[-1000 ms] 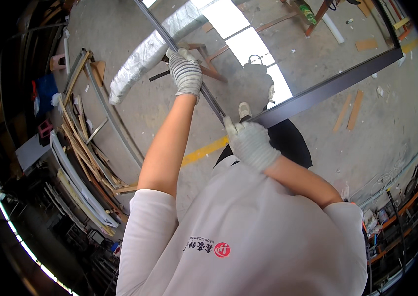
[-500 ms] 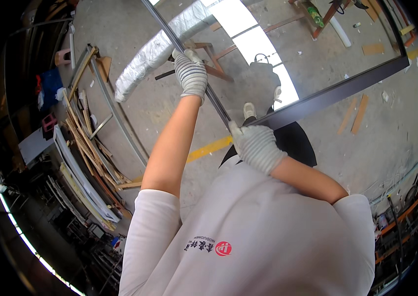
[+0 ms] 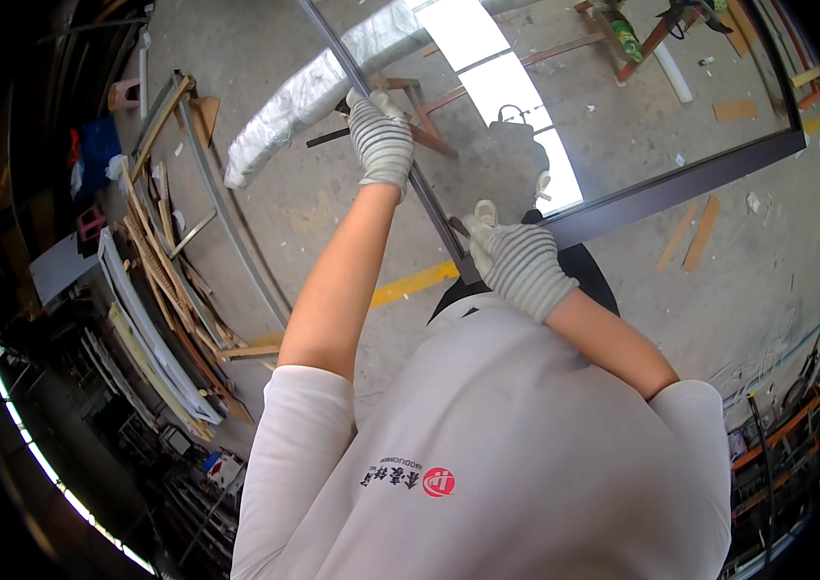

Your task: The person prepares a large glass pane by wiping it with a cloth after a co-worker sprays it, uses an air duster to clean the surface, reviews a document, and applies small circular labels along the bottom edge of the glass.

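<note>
Right hand (image 3: pixel 524 261) has shifted rightward along the framed glass panel (image 3: pixel 763 155), uncovering the panel's near-left corner (image 3: pixel 468 269). Panel location: ahead of the person's torso. Left hand (image 3: pixel 381 145) is wrapped around the panel's left bar (image 3: pixel 437 201); right-hand finger closure beside the corner cannot be told. Step in hand, as judged: steadying the panel while working its corner. Next move calls for firm left-hand support. Wrapped silver bundle (image 3: pixel 284 121) extends left of the panel; wooden strips (image 3: pixel 700 234) lie nearer than the panel.
</note>
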Tool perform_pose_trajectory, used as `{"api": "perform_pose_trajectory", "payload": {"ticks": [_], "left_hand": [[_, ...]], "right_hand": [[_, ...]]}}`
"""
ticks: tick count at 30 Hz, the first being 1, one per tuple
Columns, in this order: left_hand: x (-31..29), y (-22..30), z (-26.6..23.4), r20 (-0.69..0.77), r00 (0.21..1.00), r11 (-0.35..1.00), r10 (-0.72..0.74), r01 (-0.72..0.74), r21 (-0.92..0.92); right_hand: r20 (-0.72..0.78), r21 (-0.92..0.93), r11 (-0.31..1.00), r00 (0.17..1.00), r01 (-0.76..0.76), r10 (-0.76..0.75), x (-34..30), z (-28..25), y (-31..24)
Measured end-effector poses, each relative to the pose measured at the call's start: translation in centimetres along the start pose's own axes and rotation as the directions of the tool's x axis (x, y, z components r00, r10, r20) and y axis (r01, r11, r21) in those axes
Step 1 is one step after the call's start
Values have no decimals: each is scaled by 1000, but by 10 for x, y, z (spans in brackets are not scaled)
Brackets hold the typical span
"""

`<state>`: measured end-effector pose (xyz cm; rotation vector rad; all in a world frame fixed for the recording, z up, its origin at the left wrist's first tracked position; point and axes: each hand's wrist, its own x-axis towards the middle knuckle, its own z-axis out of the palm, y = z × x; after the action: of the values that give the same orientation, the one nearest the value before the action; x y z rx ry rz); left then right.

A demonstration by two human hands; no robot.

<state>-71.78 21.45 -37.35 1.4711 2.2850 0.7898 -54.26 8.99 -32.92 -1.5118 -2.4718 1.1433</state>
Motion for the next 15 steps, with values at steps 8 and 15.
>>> {"api": "perform_pose_trajectory", "payload": {"ticks": [8,15], "left_hand": [[4,-17,9,-32,999,999,20,-19,32],[7,-16,12,-35,998,991,-51,47,-122]], "right_hand": [[192,-52,998,981,32,-21,-13,-20,0],[-69,-234,963,986,130,-150,-4,12,-12]]}}
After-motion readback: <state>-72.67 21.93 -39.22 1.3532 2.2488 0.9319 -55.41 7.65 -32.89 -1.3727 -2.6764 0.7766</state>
